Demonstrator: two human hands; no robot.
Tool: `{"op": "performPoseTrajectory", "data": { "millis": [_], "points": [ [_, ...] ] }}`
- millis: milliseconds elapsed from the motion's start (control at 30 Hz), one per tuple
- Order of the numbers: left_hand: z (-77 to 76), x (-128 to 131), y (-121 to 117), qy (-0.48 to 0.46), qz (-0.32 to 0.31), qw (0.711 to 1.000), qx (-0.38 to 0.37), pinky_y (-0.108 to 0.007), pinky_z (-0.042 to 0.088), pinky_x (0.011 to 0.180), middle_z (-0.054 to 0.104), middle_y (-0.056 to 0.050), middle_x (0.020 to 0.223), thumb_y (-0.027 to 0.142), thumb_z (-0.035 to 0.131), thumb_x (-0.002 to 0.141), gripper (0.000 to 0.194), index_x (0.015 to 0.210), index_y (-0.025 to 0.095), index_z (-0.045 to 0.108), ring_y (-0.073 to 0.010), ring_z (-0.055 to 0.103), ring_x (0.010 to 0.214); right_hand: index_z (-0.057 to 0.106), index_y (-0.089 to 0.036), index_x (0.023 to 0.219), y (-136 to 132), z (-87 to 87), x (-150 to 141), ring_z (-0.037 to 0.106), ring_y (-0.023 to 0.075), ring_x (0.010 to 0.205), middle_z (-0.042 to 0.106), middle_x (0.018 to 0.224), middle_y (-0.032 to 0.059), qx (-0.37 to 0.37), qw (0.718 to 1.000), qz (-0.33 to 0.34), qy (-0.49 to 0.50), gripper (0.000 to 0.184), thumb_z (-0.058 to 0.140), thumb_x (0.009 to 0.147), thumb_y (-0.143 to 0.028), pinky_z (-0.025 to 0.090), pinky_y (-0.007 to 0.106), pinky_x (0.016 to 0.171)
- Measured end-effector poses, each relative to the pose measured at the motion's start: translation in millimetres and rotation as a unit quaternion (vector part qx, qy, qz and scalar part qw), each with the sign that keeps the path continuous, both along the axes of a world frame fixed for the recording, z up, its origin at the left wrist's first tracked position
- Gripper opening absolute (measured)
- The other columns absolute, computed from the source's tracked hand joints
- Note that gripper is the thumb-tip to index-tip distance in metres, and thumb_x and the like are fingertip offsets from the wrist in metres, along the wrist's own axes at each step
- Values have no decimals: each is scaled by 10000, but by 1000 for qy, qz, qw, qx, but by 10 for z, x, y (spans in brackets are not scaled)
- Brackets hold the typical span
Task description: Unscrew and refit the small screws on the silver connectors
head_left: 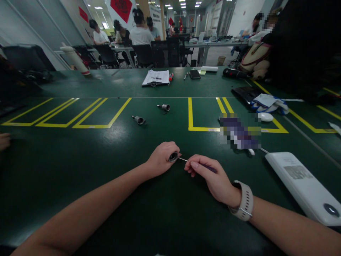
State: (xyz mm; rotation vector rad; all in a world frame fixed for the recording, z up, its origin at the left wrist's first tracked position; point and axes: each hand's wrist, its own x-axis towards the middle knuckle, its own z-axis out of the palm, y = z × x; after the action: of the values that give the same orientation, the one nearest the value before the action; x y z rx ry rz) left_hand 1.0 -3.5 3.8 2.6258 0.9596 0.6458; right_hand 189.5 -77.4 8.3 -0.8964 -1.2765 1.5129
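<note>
My left hand is closed around a metal hole saw, its round open end facing me. In my right hand is a thin screwdriver with a dark purple handle, held between thumb and fingers. Its shaft reaches the side of the hole saw; whether the tip sits in a screw is hidden by the fingers. Farther off on the green table, two more hole saws lie on their sides, one nearer and one behind it, their shanks pointing left.
A white power bank lies at the right, with a cable toward a pixelated phone-like object. Beyond are a white mouse-shaped item, a cloth, a clipboard and a red-handled screwdriver. Another person's hand shows at the left edge.
</note>
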Motion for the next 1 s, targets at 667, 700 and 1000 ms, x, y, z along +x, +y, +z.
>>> {"op": "performPoseTrajectory", "data": {
  "millis": [667,700,1000],
  "points": [
    [-1,-8,7,-9,4,1000,-2,-256,371,610,523,5,697,225,488,852,147,717,169,487,-131,491,655,672,-186,810,1,-10,-10,549,153,746,625,815,37,6,1000,-17,9,181,539,862,-297,431,278,647],
    [1,-10,7,-10,3,1000,-3,-256,370,607,523,3,696,230,487,854,154,712,169,485,-130,490,651,674,-184,804,8,-4,-7,549,152,742,625,810,37,-5,1000,-15,21,181,541,860,-293,431,275,643],
    [35,-19,17,-43,-25,998,-50,-245,380,594,516,-1,689,259,481,848,191,679,173,460,-119,489,630,678,-174,765,61,41,7,553,147,718,639,781,42,-107,988,-14,108,187,538,844,-270,420,277,641]
  ]
}}
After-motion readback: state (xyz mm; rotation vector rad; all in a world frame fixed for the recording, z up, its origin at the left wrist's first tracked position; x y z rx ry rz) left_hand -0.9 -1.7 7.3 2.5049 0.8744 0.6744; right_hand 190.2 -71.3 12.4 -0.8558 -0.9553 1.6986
